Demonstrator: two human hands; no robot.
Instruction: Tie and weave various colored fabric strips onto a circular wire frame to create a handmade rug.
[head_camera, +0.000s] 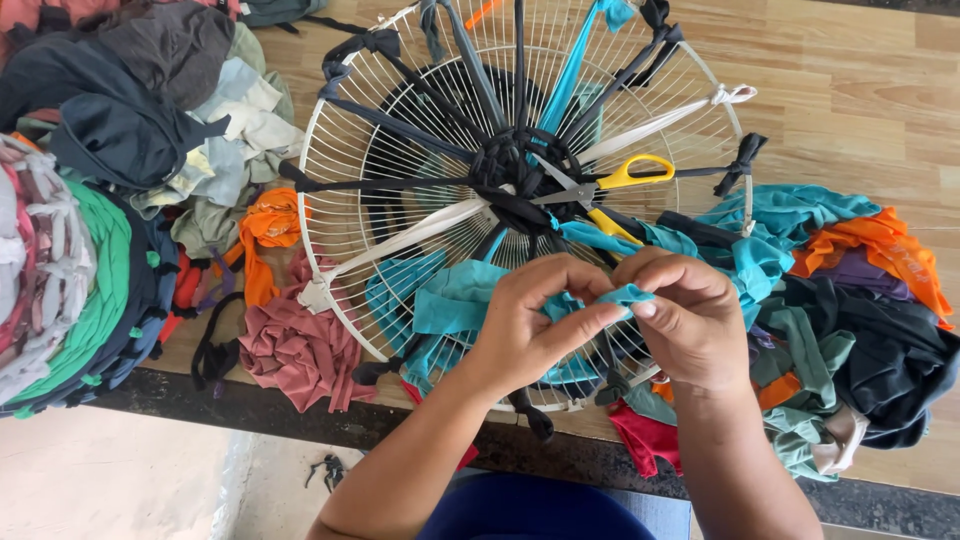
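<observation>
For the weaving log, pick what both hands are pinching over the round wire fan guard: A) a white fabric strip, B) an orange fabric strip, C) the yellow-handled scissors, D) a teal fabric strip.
D: the left hand and right hand pinch a teal fabric strip between their fingertips, while the yellow-handled scissors lie untouched on the wire fan guard.

Two hands (530, 320) (690, 315), one wire fan guard (340, 130), one pair of yellow-handled scissors (600, 190) — and a single stack of woven mats (60, 290).

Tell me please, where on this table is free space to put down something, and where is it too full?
Bare wood table shows at the upper right, beyond the white wire fan guard and above the orange and teal scraps. The left side is crowded with a clothes heap and a rolled mat. Both hands, left hand and right hand, pinch a teal strip.
</observation>
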